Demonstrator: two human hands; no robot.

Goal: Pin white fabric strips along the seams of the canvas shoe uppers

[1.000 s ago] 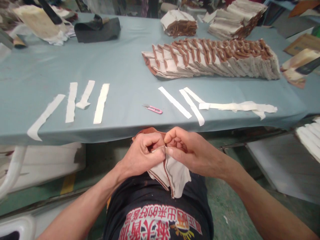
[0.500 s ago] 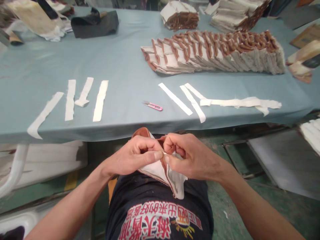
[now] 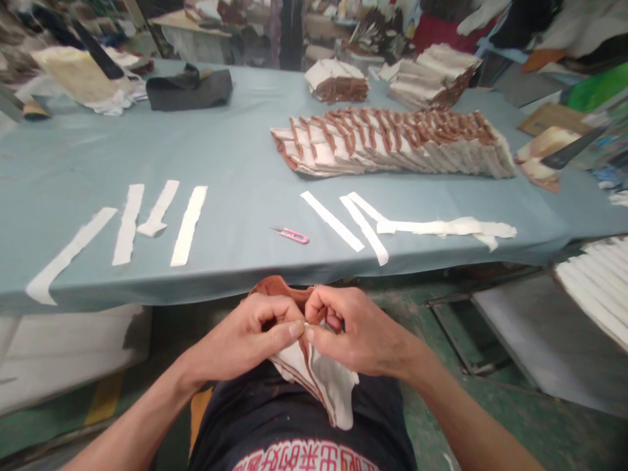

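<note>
Over my lap, just below the table edge, I hold a white and brown sewn fabric piece (image 3: 326, 376). My left hand (image 3: 260, 337) pinches its seam between thumb and curled fingers. Right beside it, my right hand (image 3: 350, 327) pinches the same seam, the two thumb tips almost touching. Brown material shows above the hands, and white panels with a brown edge hang down below. What lies exactly between the fingertips is hidden. Pink-handled thread snips (image 3: 292, 235) lie on the table ahead of my hands.
White fabric strips (image 3: 189, 226) lie on the blue-covered table (image 3: 235, 157) to the left, more strips (image 3: 441, 227) to the right. Behind them stretches a long row of overlapping brown-and-white pieces (image 3: 392, 144). Folded black material (image 3: 189, 90) sits at the back left.
The camera view has tilted up, so the table sits lower and more background shows. Both hands keep their pinch on the fabric piece, with little change in pose.
</note>
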